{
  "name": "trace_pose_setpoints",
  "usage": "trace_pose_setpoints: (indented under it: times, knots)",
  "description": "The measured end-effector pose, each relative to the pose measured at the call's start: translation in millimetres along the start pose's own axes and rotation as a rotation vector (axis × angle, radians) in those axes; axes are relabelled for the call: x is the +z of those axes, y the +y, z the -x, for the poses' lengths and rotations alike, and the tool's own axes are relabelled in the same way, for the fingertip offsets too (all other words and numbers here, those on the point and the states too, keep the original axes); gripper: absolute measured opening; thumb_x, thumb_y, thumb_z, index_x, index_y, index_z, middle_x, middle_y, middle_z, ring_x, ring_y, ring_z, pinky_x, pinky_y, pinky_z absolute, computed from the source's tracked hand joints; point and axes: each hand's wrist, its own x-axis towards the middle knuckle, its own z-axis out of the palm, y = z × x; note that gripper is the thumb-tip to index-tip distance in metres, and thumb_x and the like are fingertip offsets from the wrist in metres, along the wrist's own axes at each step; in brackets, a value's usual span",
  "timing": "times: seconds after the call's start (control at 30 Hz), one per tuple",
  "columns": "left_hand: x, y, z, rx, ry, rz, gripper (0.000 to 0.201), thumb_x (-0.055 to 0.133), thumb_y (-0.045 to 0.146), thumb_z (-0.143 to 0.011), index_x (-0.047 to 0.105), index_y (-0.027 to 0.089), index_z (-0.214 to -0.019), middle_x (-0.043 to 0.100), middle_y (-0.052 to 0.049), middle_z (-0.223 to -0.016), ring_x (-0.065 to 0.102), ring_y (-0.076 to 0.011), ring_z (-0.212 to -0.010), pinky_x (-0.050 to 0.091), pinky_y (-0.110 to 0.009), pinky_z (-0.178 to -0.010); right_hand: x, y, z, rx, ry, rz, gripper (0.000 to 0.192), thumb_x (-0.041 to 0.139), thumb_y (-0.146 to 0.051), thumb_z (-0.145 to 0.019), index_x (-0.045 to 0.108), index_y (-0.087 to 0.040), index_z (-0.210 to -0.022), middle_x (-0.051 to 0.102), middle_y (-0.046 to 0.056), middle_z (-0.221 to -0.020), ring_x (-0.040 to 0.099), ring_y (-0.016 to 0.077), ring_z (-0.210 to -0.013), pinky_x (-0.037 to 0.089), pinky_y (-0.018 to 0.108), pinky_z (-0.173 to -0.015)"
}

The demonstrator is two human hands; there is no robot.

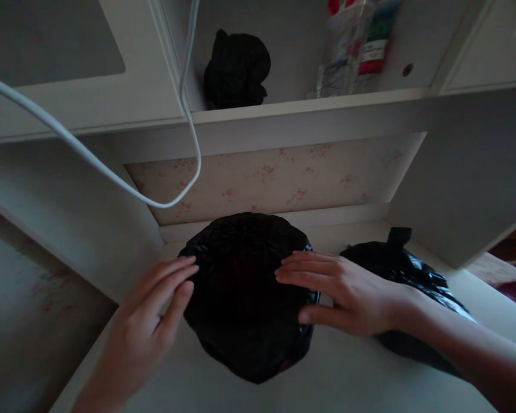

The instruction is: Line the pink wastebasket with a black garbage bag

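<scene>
A black plastic garbage bag (245,298) stands in front of me with its round mouth spread wide. Its dark inside is hard to make out, and whether a bin is under it I cannot tell. At the left of the rim is my left hand (148,321), fingers stretched and thumb apart, the fingertips at the bag's edge. My right hand (331,289) lies over the right side of the rim, its fingers extended inward and its thumb lower down, apart from them. Behind my right forearm lies another black plastic bag (406,267), partly hidden by the arm.
Both bags are on a white surface (327,373) beneath a shelf. On that shelf (292,106) sit a crumpled black bundle (238,69), a clear plastic container (341,57) and a red-and-green package (375,49). A white cable (90,158) hangs in a loop at the left.
</scene>
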Motion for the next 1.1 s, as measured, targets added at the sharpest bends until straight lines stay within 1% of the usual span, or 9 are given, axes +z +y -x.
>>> trace_pose_setpoints:
  times: [0.17,0.33,0.47,0.63,0.77,0.87,0.93,1.0,1.1]
  knots:
    - [13.5,76.3,17.2,0.308,-0.004,0.003,0.022,0.056,0.026,-0.102,0.070,0.022,-0.119,0.081,-0.001,-0.110,0.074,-0.0171,-0.104,0.055,-0.028,-0.098,10.6,24.7,-2.2,-0.090,0.060,0.129,0.042,0.051,-0.046,-0.107,0.070,-0.013,-0.125,0.077,0.014,-0.123,0.066,0.0304,-0.126,0.044,0.055,-0.119]
    - [51.7,99.9,17.2,0.193,0.113,-0.046,0.020,0.057,0.026,-0.102,0.070,0.016,-0.114,0.082,-0.004,-0.096,0.076,-0.0205,-0.082,0.053,-0.036,-0.078,39.1,40.9,-12.2,-0.239,0.192,0.190,0.044,0.041,-0.041,-0.110,0.072,-0.015,-0.093,0.077,0.009,-0.087,0.072,0.0235,-0.089,0.054,0.043,-0.097]
    - [68.4,99.4,18.1,0.068,0.152,-0.109,0.014,0.056,0.022,-0.102,0.067,0.020,-0.094,0.076,0.000,-0.075,0.068,-0.0200,-0.067,0.044,-0.040,-0.071,65.3,53.2,-19.3,-0.274,0.389,0.217,0.055,0.029,-0.033,-0.110,0.063,-0.019,-0.070,0.061,0.005,-0.058,0.055,0.0188,-0.057,0.045,0.036,-0.063]
    - [65.2,81.6,19.7,0.097,0.129,-0.085,0.020,0.057,0.015,-0.101,0.063,0.020,-0.083,0.070,-0.001,-0.069,0.062,-0.0194,-0.066,0.040,-0.039,-0.072,70.1,34.8,-25.2,-0.149,0.376,0.234,0.055,0.032,-0.030,-0.110,0.061,-0.018,-0.065,0.057,0.003,-0.056,0.048,0.0170,-0.053,0.036,0.037,-0.061]
    - [50.6,31.2,12.1,0.189,0.061,0.090,0.028,0.054,0.009,-0.101,0.060,0.019,-0.076,0.066,0.001,-0.067,0.062,-0.0160,-0.069,0.045,-0.036,-0.079,55.0,-11.2,-24.3,0.015,0.111,0.149,0.049,0.035,-0.042,-0.112,0.074,-0.014,-0.104,0.071,0.005,-0.075,0.063,0.0197,-0.066,0.046,0.036,-0.069]
    - [36.0,-12.0,4.1,0.172,0.027,0.021,0.020,0.056,0.014,-0.101,0.068,0.021,-0.085,0.075,-0.001,-0.082,0.069,-0.0211,-0.093,0.042,-0.043,-0.103,38.3,-38.9,-22.2,-0.032,0.005,-0.001,0.051,0.046,-0.043,-0.109,0.056,-0.006,-0.144,0.077,0.015,-0.117,0.073,0.0249,-0.099,0.056,0.037,-0.088]
    - [25.6,-23.8,0.6,0.099,0.064,-0.039,0.021,0.052,0.019,-0.103,0.071,0.022,-0.094,0.078,-0.004,-0.097,0.067,-0.0249,-0.106,0.036,-0.050,-0.111,25.5,-44.8,-21.0,-0.104,0.002,-0.127,0.054,0.053,-0.038,-0.107,0.051,-0.002,-0.147,0.070,0.019,-0.136,0.068,0.0245,-0.121,0.054,0.033,-0.103]
    - [16.6,-13.5,-0.3,0.051,0.093,-0.033,0.022,0.049,0.021,-0.105,0.070,0.022,-0.105,0.077,-0.006,-0.108,0.066,-0.0246,-0.111,0.034,-0.052,-0.116,13.1,-39.5,-19.6,-0.117,0.029,-0.194,0.047,0.057,-0.034,-0.106,0.057,-0.003,-0.141,0.070,0.018,-0.135,0.067,0.0223,-0.124,0.053,0.030,-0.106]
    - [12.2,34.2,1.8,0.158,0.051,0.009,0.019,0.057,0.026,-0.102,0.068,0.022,-0.117,0.076,-0.006,-0.115,0.066,-0.0219,-0.115,0.038,-0.044,-0.118,-0.2,-17.7,-17.4,-0.041,0.038,-0.138,0.045,0.060,-0.039,-0.104,0.064,-0.007,-0.136,0.074,0.017,-0.125,0.070,0.0241,-0.116,0.057,0.036,-0.100]
